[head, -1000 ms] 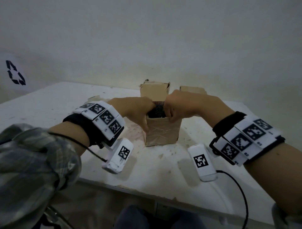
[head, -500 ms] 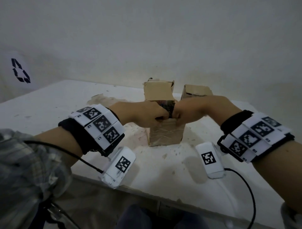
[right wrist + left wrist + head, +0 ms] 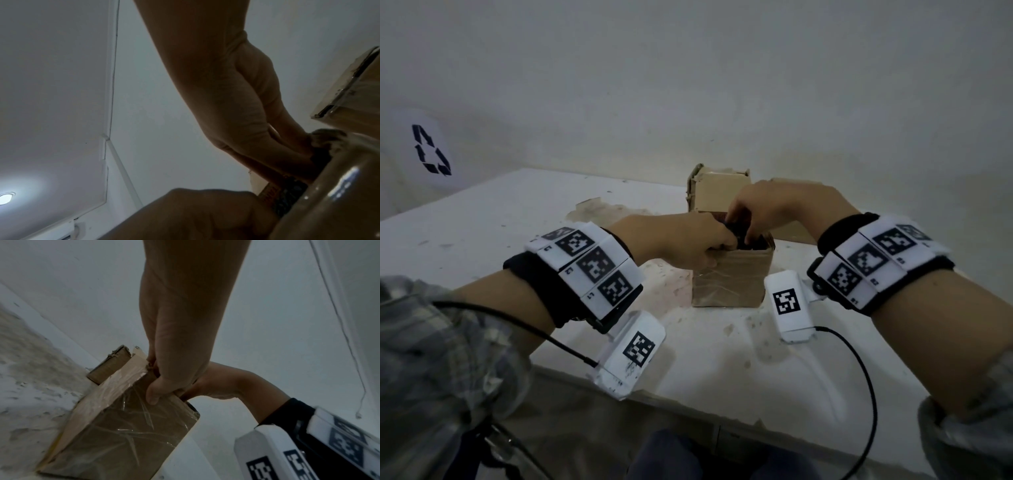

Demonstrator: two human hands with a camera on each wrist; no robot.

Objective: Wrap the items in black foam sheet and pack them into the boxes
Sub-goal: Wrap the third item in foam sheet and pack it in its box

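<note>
Packing judged well along for one parcel, unfinished overall. At far left of the head view, saw a recycling mark (image 3: 431,150) on the wall, then the chipped, stained white table (image 3: 482,222).

Left of centre, found the left hand (image 3: 688,245) gripping the near rim of the front box (image 3: 729,284): thumb (image 3: 152,395) pressed on the outer face, fingers curled over the edge.

Noted plain brown cardboard, squarish and upright, glossy with creased clear tape.

At centre, found the black foam bundle (image 3: 739,236) already in the box mouth, soft and dark. Could not tell the item inside.

Right of that, saw the right hand (image 3: 767,209), fingers bent down and pinching the foam.

Left to do, by this judgement: seat the bundle and shut the top.

Could not tell the contents of the rear box (image 3: 719,192) or the right box (image 3: 792,231).
</note>
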